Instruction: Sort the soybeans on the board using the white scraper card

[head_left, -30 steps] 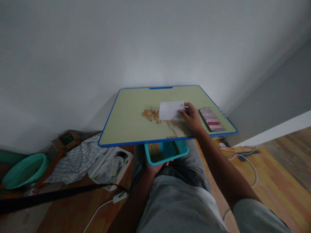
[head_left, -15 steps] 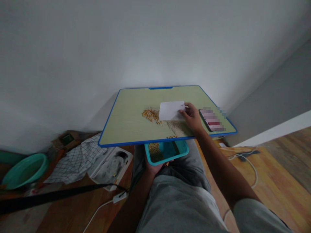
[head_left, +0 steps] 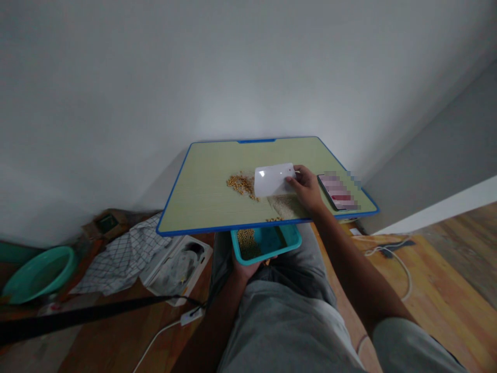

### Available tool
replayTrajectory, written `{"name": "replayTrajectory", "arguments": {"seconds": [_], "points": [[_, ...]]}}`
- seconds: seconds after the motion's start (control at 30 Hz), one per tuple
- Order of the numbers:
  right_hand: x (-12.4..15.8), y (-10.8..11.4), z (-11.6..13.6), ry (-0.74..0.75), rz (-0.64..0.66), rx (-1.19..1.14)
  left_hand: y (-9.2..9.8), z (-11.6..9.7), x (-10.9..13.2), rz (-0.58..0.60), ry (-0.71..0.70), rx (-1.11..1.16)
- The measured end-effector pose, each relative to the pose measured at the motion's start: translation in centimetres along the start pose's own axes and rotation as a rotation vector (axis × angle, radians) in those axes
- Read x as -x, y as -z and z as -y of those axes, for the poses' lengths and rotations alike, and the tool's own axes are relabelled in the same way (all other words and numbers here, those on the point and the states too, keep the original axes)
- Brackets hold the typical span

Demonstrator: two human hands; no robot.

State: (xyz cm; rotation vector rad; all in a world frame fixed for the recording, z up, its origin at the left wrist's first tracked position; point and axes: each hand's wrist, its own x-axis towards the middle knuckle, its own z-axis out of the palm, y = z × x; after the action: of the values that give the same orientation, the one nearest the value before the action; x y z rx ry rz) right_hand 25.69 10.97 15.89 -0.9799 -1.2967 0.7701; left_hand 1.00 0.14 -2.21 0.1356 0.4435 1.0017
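My right hand [head_left: 306, 187] pinches the right end of a white flexible scraper card [head_left: 274, 181], tilted just over the tabletop [head_left: 202, 202]. Left of the card lies a small heap of yellow soybeans [head_left: 241, 184], its right side partly hidden behind it. Fine pale grain [head_left: 285, 206] is spread below the card, and a few more beans [head_left: 274, 219] rest at the table's near edge. Under that edge my left hand [head_left: 246, 269] supports a turquoise plastic tray [head_left: 267, 257] from below. Yellow and green beans [head_left: 248, 243] lie in the tray's left part.
A phone [head_left: 338, 192] lies at the table's right side. On the floor to the left are a green basin [head_left: 42, 274], a checked cloth [head_left: 120, 254], an open white box [head_left: 178, 267] and a power strip [head_left: 191, 316]. Cables run on the right.
The card has tipped and now bows slightly, catching a bright reflection, with its lower edge a little nearer to me. My left hand and the tray have stayed in place.
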Motion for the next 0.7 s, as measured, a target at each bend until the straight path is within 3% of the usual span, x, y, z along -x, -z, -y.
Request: {"name": "replayTrajectory", "arguments": {"seconds": [0.43,0.7], "points": [[0.02,0.01,-0.06,-0.036,0.018,-0.061,-0.16,0.12,-0.07,-0.046,-0.008,-0.029],[0.08,-0.17,-0.53,0.032,0.048,-0.005,-0.38,0.1,-0.02,-0.016,-0.019,-0.026]]}}
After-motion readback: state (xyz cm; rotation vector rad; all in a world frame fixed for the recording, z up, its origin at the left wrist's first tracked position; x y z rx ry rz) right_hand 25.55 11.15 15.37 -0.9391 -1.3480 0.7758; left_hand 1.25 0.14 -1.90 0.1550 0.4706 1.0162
